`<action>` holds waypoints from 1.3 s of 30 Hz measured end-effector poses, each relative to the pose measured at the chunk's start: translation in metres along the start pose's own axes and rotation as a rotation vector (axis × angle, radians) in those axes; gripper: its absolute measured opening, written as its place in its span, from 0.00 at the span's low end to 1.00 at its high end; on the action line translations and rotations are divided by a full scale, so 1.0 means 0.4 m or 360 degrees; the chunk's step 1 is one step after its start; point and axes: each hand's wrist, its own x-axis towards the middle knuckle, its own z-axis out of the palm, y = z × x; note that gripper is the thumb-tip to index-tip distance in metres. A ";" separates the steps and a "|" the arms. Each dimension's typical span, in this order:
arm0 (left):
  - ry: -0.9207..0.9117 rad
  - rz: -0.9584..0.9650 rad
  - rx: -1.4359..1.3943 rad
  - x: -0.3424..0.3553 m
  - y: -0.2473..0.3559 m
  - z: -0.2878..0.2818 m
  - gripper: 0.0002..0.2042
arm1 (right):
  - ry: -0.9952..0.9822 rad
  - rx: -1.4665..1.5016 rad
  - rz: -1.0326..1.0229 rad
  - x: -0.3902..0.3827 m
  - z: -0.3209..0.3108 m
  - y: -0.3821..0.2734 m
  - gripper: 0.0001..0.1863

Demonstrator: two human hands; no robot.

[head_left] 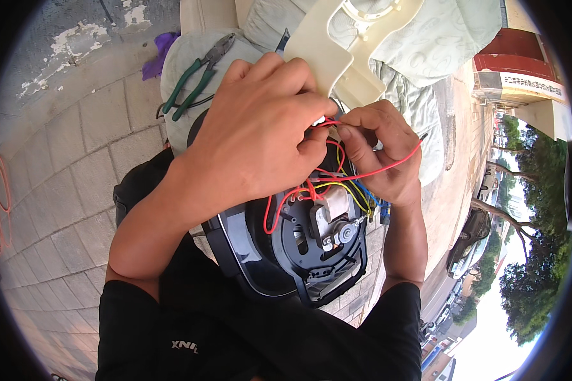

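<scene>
Sunlit paving (82, 209) spreads out on the left beside a wall with peeling paint (89, 38), while trees (537, 254) and a parked dark car (470, 238) line a street on the far right. At the centre, a person in a black shirt (254, 330) bends over wiring, the left hand (260, 133) closed with its fingertips on a small white piece (319, 120) and the right hand (384, 152) pinching red wires (333, 123) between thumb and forefinger just beside it. One long red lead (394, 163) passes across the right hand, its dark tip free. Below the hands, on the near side, sits an opened black appliance housing (251, 254), with red, yellow and blue wires around a metal motor assembly (337, 219). Beyond, a pale green cover (419, 44) drapes a seat, where green-handled pliers (194, 76) lie to the left and a cream plastic part (324, 47) to the right. Purple cloth (161, 56) lies farther left.
</scene>
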 end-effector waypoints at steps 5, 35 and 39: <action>-0.0012 0.0019 0.0048 -0.001 0.000 -0.002 0.09 | 0.0027 0.0061 0.0054 0.005 0.004 0.003 0.06; -0.0234 -0.0004 -0.0726 0.024 -0.091 0.023 0.10 | 0.0050 -0.0034 0.0087 0.024 -0.009 -0.025 0.06; -0.0222 0.0026 -0.0750 0.025 -0.097 0.028 0.09 | 0.0045 -0.0013 0.0036 0.020 -0.003 -0.011 0.07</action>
